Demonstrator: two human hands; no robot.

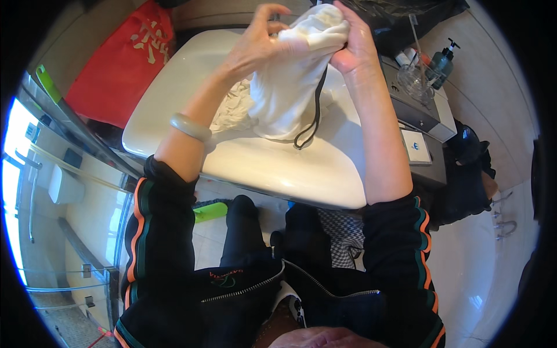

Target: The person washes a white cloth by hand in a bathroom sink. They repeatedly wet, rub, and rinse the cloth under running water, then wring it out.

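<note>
A wet-looking white cloth (283,95) hangs bunched from both hands over a white washbasin (261,161), its lower end down in the bowl. My right hand (357,43) grips the bunched top from the right side. On the left, my left hand (265,41) is at the cloth's upper edge, thumb across the fabric and fingers spread and curved; whether it grips the cloth is not clear. A black cord (320,100) dangles in a loop along the cloth's right side. More crumpled pale fabric (233,108) lies in the basin, partly hidden behind the left forearm and the cloth.
A red bag (122,65) stands left of the basin. To the right, a glass holder (413,82) with a toothbrush and a dark pump bottle (441,65) stand on a drawer unit (417,117). A black plastic bag (391,21) lies behind. A bathtub (465,261) is at lower right.
</note>
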